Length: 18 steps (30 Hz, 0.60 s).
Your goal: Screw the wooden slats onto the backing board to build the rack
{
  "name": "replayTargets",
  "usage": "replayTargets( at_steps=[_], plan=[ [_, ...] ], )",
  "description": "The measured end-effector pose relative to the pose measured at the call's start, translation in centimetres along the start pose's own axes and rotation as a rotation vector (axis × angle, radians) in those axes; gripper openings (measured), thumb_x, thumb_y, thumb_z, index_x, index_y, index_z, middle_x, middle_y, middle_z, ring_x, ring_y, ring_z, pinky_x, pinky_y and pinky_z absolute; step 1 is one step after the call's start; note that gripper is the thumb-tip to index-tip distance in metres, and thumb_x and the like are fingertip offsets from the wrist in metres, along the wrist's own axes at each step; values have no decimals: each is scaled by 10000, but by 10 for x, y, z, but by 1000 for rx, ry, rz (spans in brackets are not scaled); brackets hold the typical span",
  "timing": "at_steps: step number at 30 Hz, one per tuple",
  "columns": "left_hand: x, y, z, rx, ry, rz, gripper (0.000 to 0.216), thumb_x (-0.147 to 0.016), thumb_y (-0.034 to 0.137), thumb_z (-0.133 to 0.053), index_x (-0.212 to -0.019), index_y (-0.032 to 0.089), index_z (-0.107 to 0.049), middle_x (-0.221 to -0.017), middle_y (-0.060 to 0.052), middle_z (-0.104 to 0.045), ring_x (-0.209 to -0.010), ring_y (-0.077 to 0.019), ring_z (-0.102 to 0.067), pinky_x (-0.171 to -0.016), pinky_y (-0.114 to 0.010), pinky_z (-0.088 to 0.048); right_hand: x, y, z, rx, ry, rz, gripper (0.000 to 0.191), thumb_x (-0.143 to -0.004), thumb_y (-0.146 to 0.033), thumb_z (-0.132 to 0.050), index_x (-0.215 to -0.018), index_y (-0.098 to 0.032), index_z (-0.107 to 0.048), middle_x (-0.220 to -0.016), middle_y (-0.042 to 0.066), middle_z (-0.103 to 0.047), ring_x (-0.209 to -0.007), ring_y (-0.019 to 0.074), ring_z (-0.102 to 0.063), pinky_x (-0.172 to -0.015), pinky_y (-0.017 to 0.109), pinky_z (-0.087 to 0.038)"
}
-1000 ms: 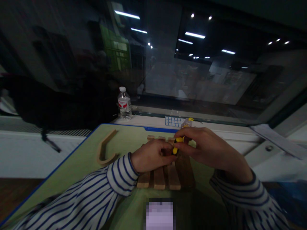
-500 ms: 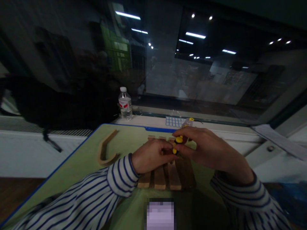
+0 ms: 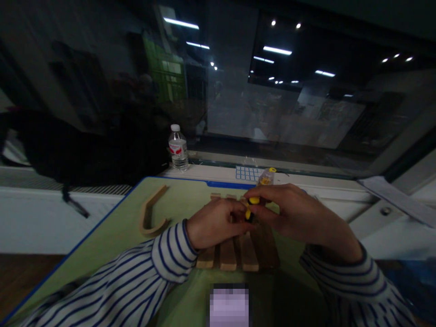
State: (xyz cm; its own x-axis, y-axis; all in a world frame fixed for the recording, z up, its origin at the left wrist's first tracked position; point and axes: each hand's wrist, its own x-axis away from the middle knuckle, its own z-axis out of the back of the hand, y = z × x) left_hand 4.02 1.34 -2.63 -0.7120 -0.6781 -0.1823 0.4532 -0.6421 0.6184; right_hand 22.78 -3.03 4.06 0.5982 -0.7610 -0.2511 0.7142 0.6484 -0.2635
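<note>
Our right hand (image 3: 293, 213) is closed round a stubby yellow screwdriver (image 3: 251, 206), angled down onto the slatted wood panel (image 3: 238, 254). The left hand (image 3: 214, 225) lies curled on the slats with fingertips pinched right by the tool. Prob it's steadying the tip & pinning the panel flat. Panel sits mid green mat (image 3: 170, 200) w/ a blue edge, curved wood piece (image 3: 150, 211) off to the left. Water bottle (image 3: 177, 149) & a small yellow-capped bottle (image 3: 266, 177) are on the sill. The dark window (image 3: 238, 91) reflects ceiling lights.
</note>
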Motion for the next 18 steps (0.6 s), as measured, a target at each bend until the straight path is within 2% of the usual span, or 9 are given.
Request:
replayTargets(
  at_steps=[5, 18],
  plan=[
    [-1, 0, 0, 19, 6, 8, 198, -822, 348, -619, -869, 172, -697, -753, -13, -673, -684, -136, -583, -621, -223, -414, -1, 0, 0, 5, 12, -24, 207, -925, -339, -483, -999, -221, -636, -898, 20, -698, -815, 155, -629, -707, 282, -429],
    [1, 4, 2, 76, -16, 8, 190, -823, 309, -594, -836, 148, -695, -665, 15, -614, -595, -102, -517, -573, -206, -379, -2, 0, -2, 58, 31, -60, 220, -911, -368, -503, -986, -207, -633, -882, 26, -689, -772, 156, -618, -675, 282, -415]
  ],
)
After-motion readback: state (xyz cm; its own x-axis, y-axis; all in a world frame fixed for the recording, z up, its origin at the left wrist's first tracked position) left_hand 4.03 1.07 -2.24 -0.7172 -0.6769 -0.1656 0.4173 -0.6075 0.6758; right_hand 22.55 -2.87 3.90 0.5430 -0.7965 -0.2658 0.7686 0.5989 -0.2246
